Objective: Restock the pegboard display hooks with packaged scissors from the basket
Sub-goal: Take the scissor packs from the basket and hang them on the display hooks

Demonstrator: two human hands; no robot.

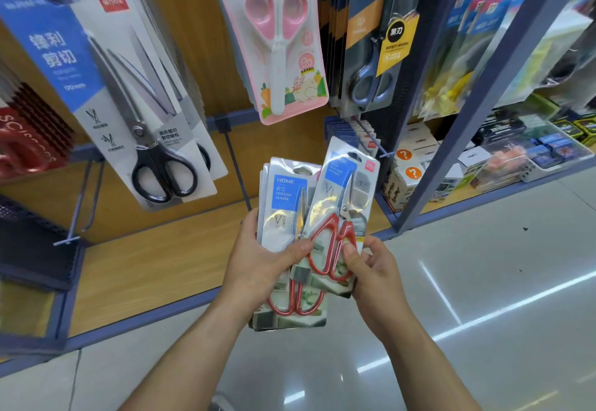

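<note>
Left hand [264,262] grips a stack of packaged scissors [283,204] with red handles and a blue HOME label. Its thumb lies across the front and its fingers are behind. The stack is upright, held in the air in front of the wooden shelf board [154,268]. Right hand [374,272] pinches the front pack [346,185] near its lower edge, thumb on the red handles. This pack tilts right: its top fans away from the stack and its bottom overlaps it.

Hanging above:
- black-handled scissors packs [151,120], several deep
- pink rabbit scissors pack [283,40]
- blue-grey handled scissors packs [371,56]
- red scissors packs [22,143] at the left edge, blurred
- a row of blue-topped packs [358,130] on a hook, just behind the tilted pack's top

Two hooks are bare: the lower-left hook [77,210], with a tag at its tip, and the centre hook [237,172].

Containers:
- black mesh tray [35,243] at lower left, contents not visible
- clear bins [548,159] on the right shelf, holding small blue boxes
- white cartons with orange question marks [408,165], stacked on the bottom shelf
- clear bags of yellow items [445,94], hanging above those
</note>
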